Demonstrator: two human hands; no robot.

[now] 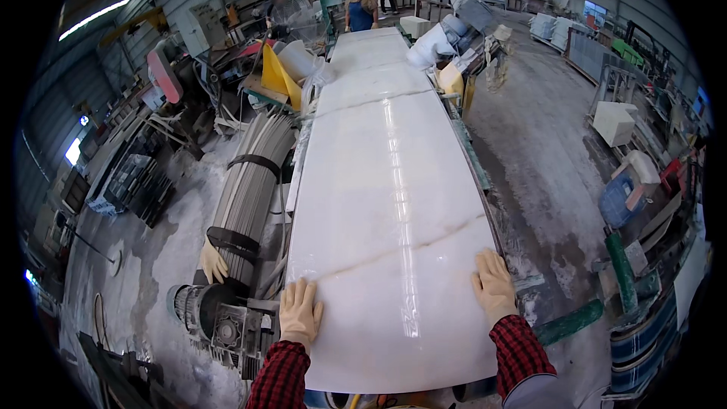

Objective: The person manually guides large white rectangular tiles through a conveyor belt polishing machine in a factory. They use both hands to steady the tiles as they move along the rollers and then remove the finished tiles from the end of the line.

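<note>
A long, glossy white stone slab (371,189) with thin brownish veins stretches away from me on a narrow machine bed. On its left edge, near the close end, lies my left hand (301,312) in a cream glove, fingers stretched forward and thumb on the surface. My right hand (494,285), gloved alike, rests at the right edge a little farther along, its fingers extended and slightly bent. Neither hand is wrapped around anything that I can see. Red-and-black checked sleeves cover both forearms.
Left of the slab are a motor (219,314), a loose glove (213,261) and a grey ribbed roll (250,182) with black straps. Yellow guards (279,79) flank the far part. A person in blue (360,11) stands at the far end. Green rollers (568,322) lie right.
</note>
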